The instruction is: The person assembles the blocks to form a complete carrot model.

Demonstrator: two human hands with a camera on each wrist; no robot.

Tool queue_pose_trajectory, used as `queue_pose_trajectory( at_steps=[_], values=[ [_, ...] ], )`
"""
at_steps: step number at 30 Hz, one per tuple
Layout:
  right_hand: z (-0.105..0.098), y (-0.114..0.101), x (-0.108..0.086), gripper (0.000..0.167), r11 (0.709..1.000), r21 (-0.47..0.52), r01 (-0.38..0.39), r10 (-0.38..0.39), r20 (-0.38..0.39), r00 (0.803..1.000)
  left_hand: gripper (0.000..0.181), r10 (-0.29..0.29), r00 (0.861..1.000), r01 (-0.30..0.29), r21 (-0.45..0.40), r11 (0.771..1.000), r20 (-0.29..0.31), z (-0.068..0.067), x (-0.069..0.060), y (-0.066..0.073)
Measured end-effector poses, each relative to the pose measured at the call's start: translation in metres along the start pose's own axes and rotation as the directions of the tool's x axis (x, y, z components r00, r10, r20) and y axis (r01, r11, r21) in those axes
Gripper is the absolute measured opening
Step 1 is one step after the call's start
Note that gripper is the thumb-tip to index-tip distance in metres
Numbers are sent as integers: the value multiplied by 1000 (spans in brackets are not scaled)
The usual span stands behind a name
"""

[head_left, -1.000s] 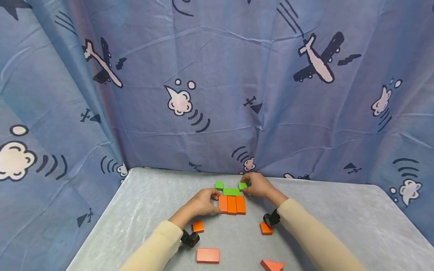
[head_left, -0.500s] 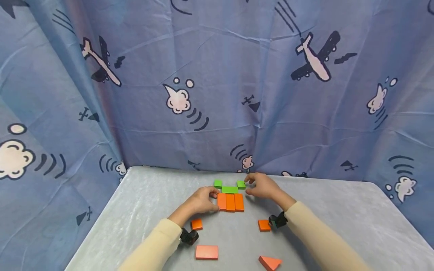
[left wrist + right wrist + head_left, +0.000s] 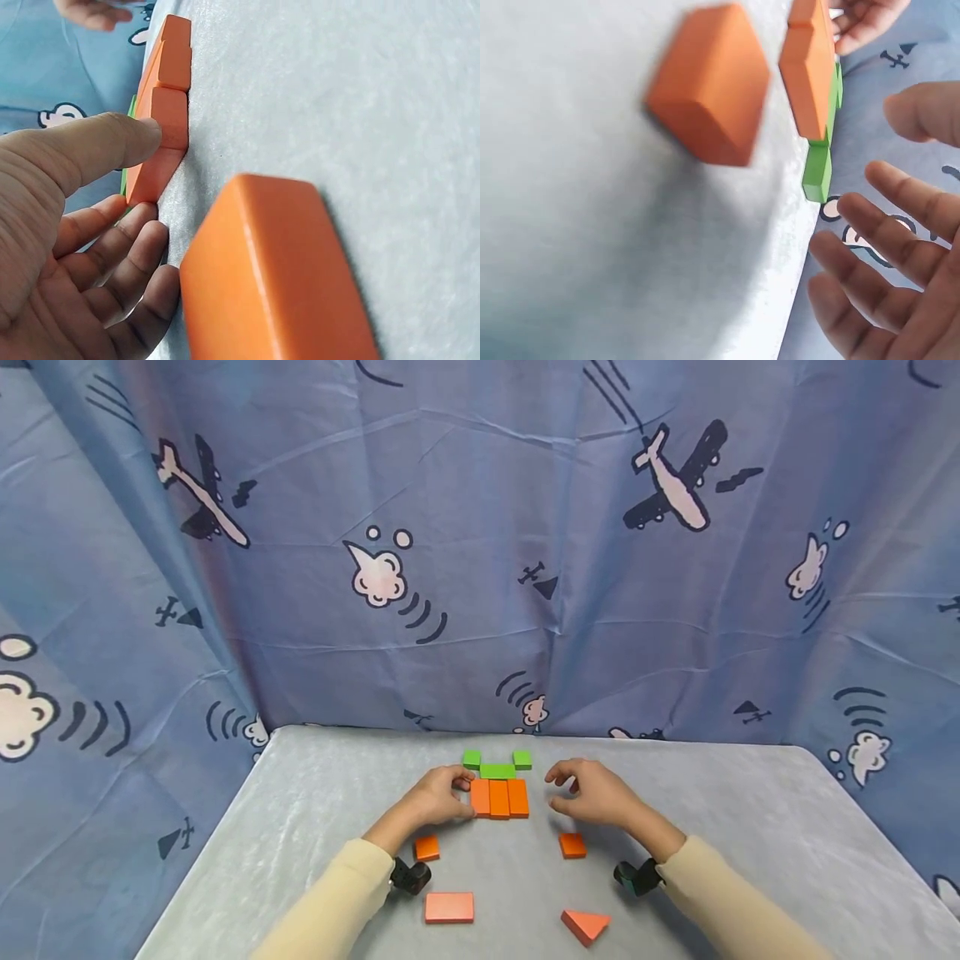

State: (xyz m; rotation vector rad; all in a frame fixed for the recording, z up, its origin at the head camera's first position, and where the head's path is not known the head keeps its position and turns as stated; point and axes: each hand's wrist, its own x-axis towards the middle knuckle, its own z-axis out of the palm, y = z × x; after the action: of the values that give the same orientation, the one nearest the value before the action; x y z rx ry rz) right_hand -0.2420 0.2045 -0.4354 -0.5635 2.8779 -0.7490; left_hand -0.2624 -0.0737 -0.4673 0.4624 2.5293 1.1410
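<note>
The left hand [image 3: 435, 795] is half closed and pinches, between thumb and fingers, the left block [image 3: 480, 802] in the row of three orange blocks [image 3: 498, 799]. The right hand [image 3: 596, 791], its fingers loosely curved and apart, holds nothing, to the right of the row. Just behind the row lies a long green block [image 3: 497, 772], with a left green cube [image 3: 471, 760] and a right green cube [image 3: 522, 760] near its far corners. In front of the row, one small orange block [image 3: 427, 848] lies to the left and another orange block [image 3: 572, 846] to the right; nearer lie a pink-orange rectangle [image 3: 449, 907] and a triangle block [image 3: 586, 927].

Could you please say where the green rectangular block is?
In the head view, the green rectangular block lies right of the left hand, beyond three orange rectangular blocks.
</note>
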Motion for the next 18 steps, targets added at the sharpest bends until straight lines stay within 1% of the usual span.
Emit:
queue_pose_trajectory(
  at_steps=[4,11,15,18],
  values=[
    [7,0,-17,26,1000,2,29,-29,9,1000,53,1,1000,-1,3,1000,-2,0,-1,0],
    [12,-1,-39,27,988,-36,147,-145,54,988,53,-5,1000,5,3,1000,-6,-1,1,-1],
    [11,-1,-46,26,985,-54,163,-160,68,985,53,0,1000,0,-1,1000,-5,0,2,-2],
    [12,-1,-50,26,984,-73,163,-159,60,985,53,5,1000,-5,-3,1000,-7,1,2,-3]
  ],
)
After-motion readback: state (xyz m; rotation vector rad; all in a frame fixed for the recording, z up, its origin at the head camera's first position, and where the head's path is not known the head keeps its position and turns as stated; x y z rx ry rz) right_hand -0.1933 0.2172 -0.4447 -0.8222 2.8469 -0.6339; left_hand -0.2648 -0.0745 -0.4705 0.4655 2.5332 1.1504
